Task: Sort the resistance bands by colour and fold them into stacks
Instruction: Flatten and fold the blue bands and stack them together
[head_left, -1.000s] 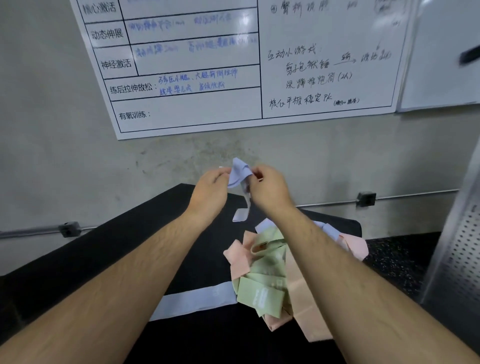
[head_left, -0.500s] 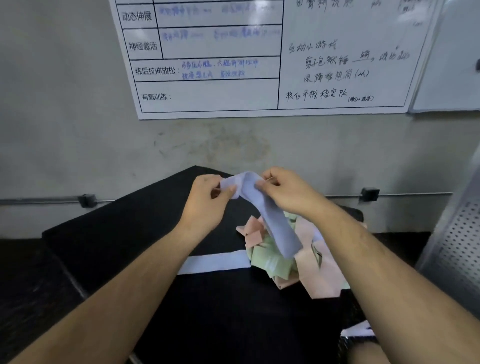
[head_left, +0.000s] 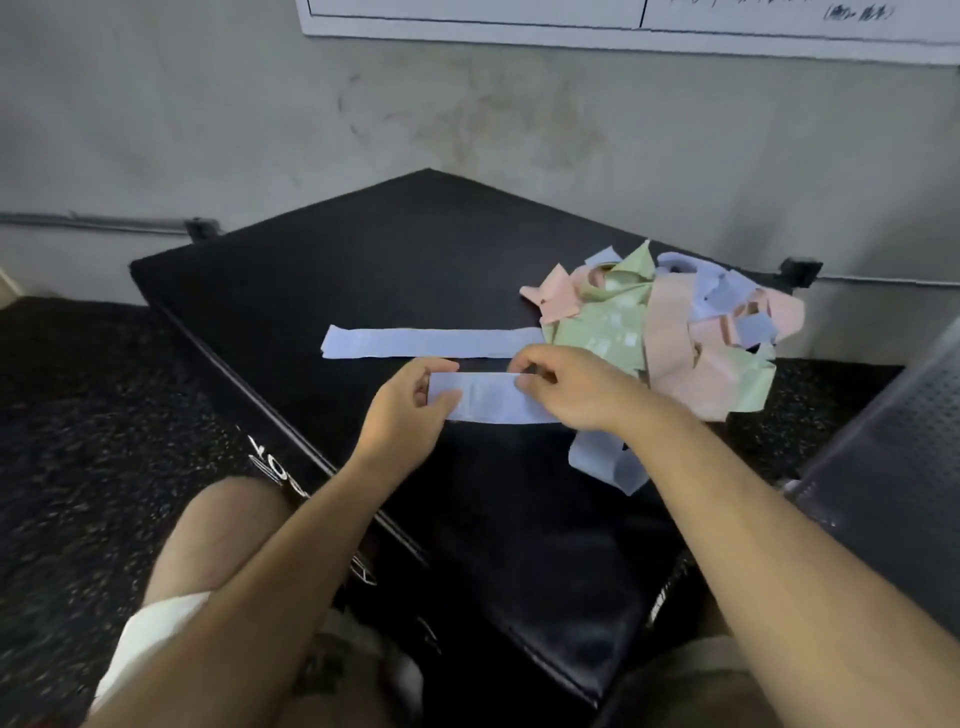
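Note:
A light blue band lies stretched across the black box top between my hands. My left hand pinches its left end and my right hand pinches it near the middle. Its loose tail bunches below my right wrist. A second blue band lies flat just beyond. A tangled pile of pink, green and blue bands sits at the right of the box.
The black box stands against a grey wall with a whiteboard above. Dark speckled floor surrounds it. A grey perforated panel stands at the right. My knees are close to the box's front edge.
My hands came down from chest height and laid the blue band on the box top, stretched flat. The camera tilted down toward the box.

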